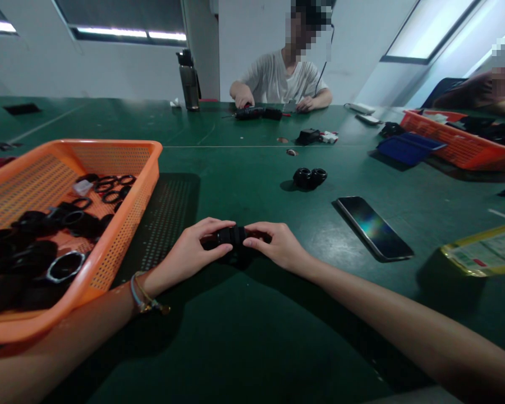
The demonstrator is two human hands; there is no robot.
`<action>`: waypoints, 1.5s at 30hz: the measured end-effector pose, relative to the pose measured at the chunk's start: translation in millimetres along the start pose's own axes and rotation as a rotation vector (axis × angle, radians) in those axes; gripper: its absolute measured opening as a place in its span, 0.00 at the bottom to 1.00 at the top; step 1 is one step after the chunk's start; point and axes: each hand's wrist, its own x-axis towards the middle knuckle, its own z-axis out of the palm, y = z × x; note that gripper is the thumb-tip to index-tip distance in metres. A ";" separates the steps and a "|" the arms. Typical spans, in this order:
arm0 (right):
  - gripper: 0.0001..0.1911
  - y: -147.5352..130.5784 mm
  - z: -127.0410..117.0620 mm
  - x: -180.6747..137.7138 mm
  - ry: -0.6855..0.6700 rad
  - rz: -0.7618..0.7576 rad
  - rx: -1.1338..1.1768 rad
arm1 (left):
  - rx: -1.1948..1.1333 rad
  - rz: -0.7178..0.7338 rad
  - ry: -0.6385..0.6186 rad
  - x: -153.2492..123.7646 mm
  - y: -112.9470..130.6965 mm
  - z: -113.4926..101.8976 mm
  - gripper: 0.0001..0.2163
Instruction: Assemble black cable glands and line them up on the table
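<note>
Both of my hands meet at the middle of the green table (244, 336) around one small black ribbed fitting (232, 235). My left hand (189, 252) pinches its left end, fingers curled; a bracelet hangs at that wrist. My right hand (278, 244) grips its right end with closed fingers. An orange mesh basket (122, 224) at my left holds several black rings and nuts, some with shiny rims. Two more black fittings (310, 177) lie joined together farther out on the table.
A dark phone (374, 227) lies face up to the right of my hands. A yellow-edged packet (483, 252) is at the right edge. Another orange basket (458, 146) and blue tray (406, 147) stand far right. A person sits across the table; a metal bottle (189, 81) stands nearby.
</note>
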 end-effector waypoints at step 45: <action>0.16 -3.7 0.5 -2.5 0.056 -0.045 0.046 | -0.014 -0.017 0.005 1.4 0.1 0.6 0.18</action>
